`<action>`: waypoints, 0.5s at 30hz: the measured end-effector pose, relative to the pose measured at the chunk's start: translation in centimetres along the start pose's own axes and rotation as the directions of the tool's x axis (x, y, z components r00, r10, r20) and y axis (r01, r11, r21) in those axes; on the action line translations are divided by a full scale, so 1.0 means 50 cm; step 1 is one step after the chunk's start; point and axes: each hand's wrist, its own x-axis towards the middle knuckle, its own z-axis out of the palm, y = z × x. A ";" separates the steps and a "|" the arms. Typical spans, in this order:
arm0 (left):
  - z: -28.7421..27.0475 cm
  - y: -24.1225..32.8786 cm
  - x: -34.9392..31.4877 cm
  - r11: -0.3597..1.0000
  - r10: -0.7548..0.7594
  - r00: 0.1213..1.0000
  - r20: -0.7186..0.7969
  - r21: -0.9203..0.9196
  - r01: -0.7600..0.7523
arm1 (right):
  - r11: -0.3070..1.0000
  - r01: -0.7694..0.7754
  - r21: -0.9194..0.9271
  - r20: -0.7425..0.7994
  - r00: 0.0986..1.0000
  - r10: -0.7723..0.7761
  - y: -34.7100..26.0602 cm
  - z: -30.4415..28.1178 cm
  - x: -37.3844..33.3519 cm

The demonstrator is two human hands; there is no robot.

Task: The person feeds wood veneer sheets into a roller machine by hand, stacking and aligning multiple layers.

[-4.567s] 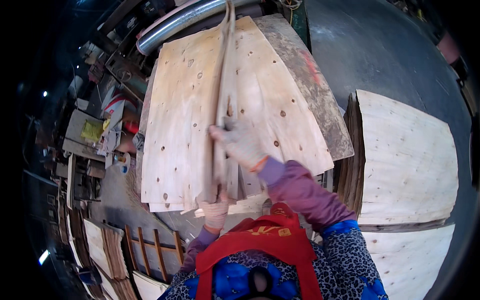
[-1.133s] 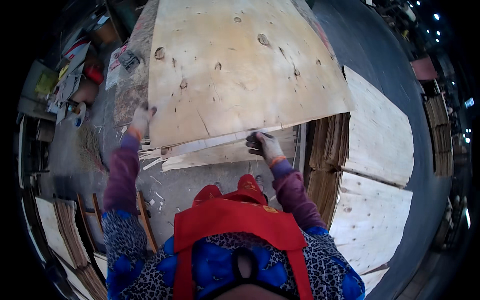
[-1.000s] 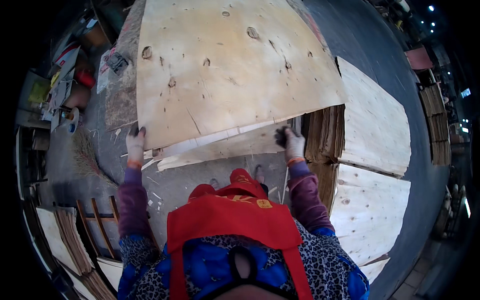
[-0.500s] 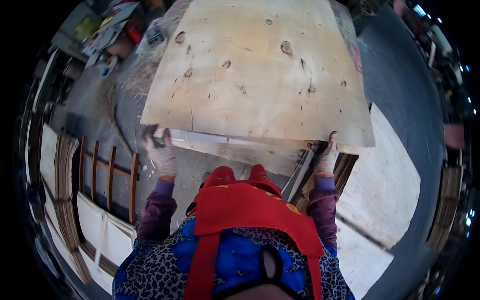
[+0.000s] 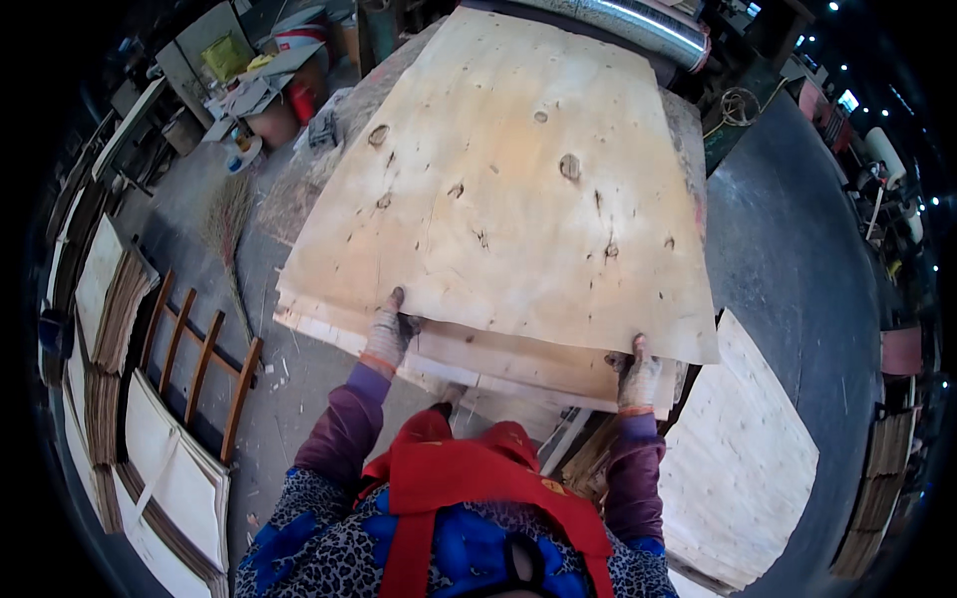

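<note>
A large pale wood veneer sheet (image 5: 518, 219) with dark knots lies in front of me, narrowing away toward the far side. My left hand (image 5: 387, 337), in a light glove, grips its near edge left of the middle, thumb on top and fingers underneath. Close to the near right corner, my gloved right hand (image 5: 638, 377) holds the same edge in the same way. Beneath it, more wood sheets (image 5: 518, 371) show along the near side and at the left corner. The fingers under the sheet are mostly hidden.
A shiny metal roller (image 5: 643, 22) lies across the far end. To my right leans or lies a pale sheet stack (image 5: 743, 458). On the left are a slatted wooden frame (image 5: 204, 354), a broom (image 5: 229, 224) and veneer stacks (image 5: 179, 468). A red apron (image 5: 459, 468) covers my front.
My left hand has shifted right along the near edge and closed on the sheet. My right hand keeps its hold near the corner. The view now takes in more of the far end.
</note>
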 end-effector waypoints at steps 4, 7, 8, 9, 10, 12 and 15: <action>0.113 0.071 -0.024 0.978 0.209 0.977 0.045 0.012 -0.210 | 0.999 -0.007 -0.034 0.173 0.985 0.013 -0.088 0.042 0.084; 0.157 0.149 -0.016 0.962 0.254 0.966 0.052 0.093 -0.258 | 0.998 0.014 -0.062 0.183 0.983 -0.003 -0.168 0.103 0.099; 0.168 0.164 -0.008 0.961 0.252 0.965 0.065 0.100 -0.258 | 0.999 0.002 -0.042 0.163 0.987 0.005 -0.167 0.112 0.109; 0.180 0.173 0.013 0.951 0.290 0.948 0.133 0.066 -0.301 | 1.000 -0.010 -0.022 0.143 0.990 0.013 -0.164 0.127 0.120; 0.198 0.190 0.040 0.948 0.307 0.943 0.132 0.047 -0.315 | 1.000 -0.022 0.001 0.131 0.991 0.022 -0.163 0.154 0.138; 0.236 0.226 0.106 0.941 0.335 0.933 0.128 0.010 -0.339 | 0.998 -0.064 0.016 0.108 0.992 0.062 -0.133 0.205 0.184; 0.246 0.246 0.285 0.957 0.289 0.951 0.110 -0.044 -0.286 | 0.998 -0.056 0.001 0.130 0.990 0.055 -0.091 0.302 0.248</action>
